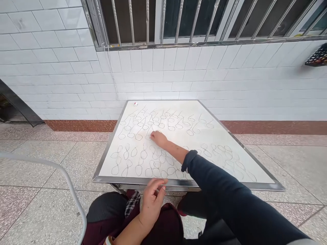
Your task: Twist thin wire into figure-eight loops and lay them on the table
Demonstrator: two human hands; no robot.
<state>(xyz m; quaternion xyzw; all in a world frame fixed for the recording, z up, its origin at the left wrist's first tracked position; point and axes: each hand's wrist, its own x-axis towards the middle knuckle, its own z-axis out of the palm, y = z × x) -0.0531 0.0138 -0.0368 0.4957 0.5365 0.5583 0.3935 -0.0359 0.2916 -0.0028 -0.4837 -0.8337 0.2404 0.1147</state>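
A white-topped table (219,136) with a grey metal rim stands in front of me. Many thin looped cords (138,136) lie on it in rows, most with crossed ends; their material is too fine to tell. My right hand (157,139), reaching from a rolled dark-blue sleeve, is low over the middle of the tabletop among the loops. Its fingertips are pinched together, and whatever they hold is too small to make out. My left hand (153,199) is at the near table edge, above my lap, fingers loosely curled and thumb apart, with nothing visible in it.
A small white-and-red object (136,104) lies at the table's far left corner. Behind the table rises a white tiled wall (166,78) with a barred window (178,23). A curved grey tube (68,180) is at my left. A dark patterned item (318,56) shows far right.
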